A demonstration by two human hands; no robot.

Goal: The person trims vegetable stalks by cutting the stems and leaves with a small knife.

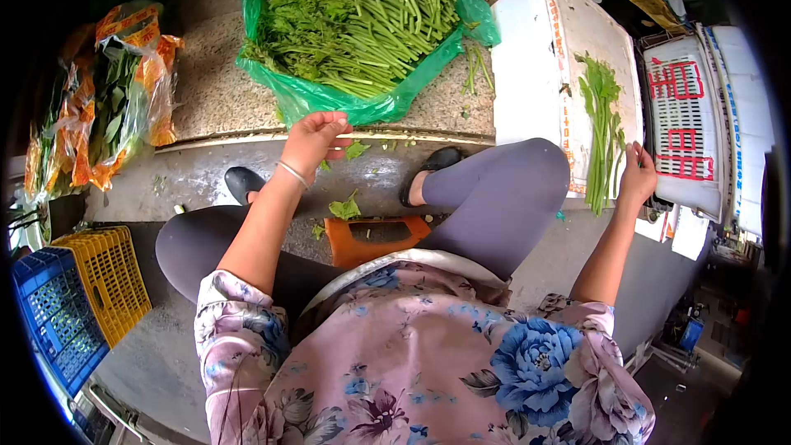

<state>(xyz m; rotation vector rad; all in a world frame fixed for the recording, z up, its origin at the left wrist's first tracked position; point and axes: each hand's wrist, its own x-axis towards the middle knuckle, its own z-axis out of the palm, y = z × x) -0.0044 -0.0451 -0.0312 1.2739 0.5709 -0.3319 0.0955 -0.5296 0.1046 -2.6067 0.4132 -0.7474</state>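
A large heap of leafy green stalks (362,25) fills a spread-out green plastic bag (395,103) in front of me. My left hand (317,142) is just below the near edge of that bag, fingers loosely bent and apart, with nothing visible in them. On top of the white foam box (527,74) to the right lies a small bunch of the same greens (601,128), leaves away from me and stems toward me. Beside the stem ends is my right hand (639,175), its fingers extended; whether they touch a stem is unclear.
Orange-printed clear bags of leafy greens (119,107) lie at left. Blue (62,313) and yellow (107,276) plastic crates stand below them. White crates with red lettering (684,115) are at far right. An orange stool edge (371,241) and fallen leaves (346,208) show between my legs.
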